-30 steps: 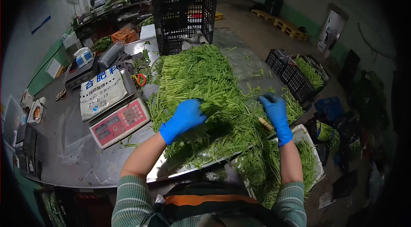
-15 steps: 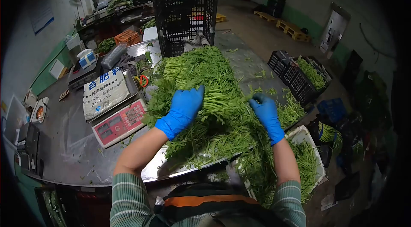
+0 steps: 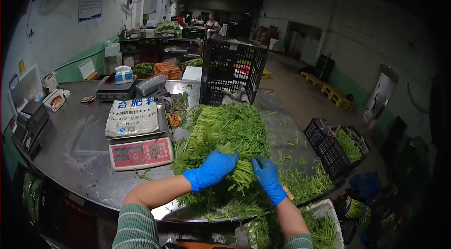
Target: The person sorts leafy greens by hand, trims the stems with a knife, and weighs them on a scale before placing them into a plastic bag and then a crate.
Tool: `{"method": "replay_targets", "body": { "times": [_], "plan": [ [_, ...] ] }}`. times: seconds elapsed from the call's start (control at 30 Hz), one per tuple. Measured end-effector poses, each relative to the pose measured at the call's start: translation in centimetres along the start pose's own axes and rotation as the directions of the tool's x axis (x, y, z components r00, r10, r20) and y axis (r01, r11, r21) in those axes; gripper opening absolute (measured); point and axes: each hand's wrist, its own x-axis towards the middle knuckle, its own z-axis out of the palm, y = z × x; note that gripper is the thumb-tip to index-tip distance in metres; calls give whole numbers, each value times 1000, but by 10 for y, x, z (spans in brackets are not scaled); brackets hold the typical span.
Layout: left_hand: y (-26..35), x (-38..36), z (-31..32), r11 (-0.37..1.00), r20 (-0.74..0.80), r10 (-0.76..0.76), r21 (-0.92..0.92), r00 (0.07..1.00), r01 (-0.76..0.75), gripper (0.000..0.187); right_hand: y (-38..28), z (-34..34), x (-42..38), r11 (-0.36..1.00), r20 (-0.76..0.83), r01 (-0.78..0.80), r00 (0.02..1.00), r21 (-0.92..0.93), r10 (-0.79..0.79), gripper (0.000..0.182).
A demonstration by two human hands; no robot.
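My left hand (image 3: 216, 168), in a blue glove, is closed around a bunch of leafy green stems (image 3: 242, 175) low over the metal table. The cut ends point right, towards my right hand (image 3: 268, 176), also gloved in blue. Its fingers are curled in against the stem ends; the fingertips are partly hidden. Just beyond both hands lies a thick pile of the same greens (image 3: 235, 124), stems on the left and leaves on the right. Loose sprigs (image 3: 300, 183) are strewn to the right of my right hand.
A red-faced scale (image 3: 141, 153) with a printed sack (image 3: 133, 118) on its pan stands left. Behind the pile rises a black crate (image 3: 230, 68). Greens fill a white box (image 3: 331, 211) below the table's right edge. Another black crate (image 3: 322, 148) is farther right. A person (image 3: 212, 24) stands far back.
The view has tilted up, showing more of the room. My hands have come closer together, and the right one has moved from loose strands to the stem ends of the bunch.
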Motion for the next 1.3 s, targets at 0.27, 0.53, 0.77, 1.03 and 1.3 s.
{"method": "replay_targets", "body": {
  "times": [0.27, 0.53, 0.77, 1.03, 1.3],
  "plan": [
    [-50, -19, -9, 934, -103, -357, -24, 929, 356, 52, 46, 47, -25, 479, 566, -616, 781, 625, 265, 50],
    [-94, -72, -5, 959, -82, -268, -115, 960, 258, 34, -81, 82, -8, 468, 589, -615, 777, 634, 222, 21],
    [-287, -191, -50, -163, 380, -510, -924, 772, 346, 37, -69, 86, 1, 718, 696, 288, 617, -633, 367, 35],
    [-326, -216, -57, -688, 586, -251, -668, 770, 284, 43, -249, 203, 89, 962, 273, 86, 949, 261, -159, 52],
    [-326, -217, -53, -421, 536, -290, -815, 793, 397, 47, -303, 270, 162, 793, 153, 275, 896, 544, -416, 69]
  ]
}}
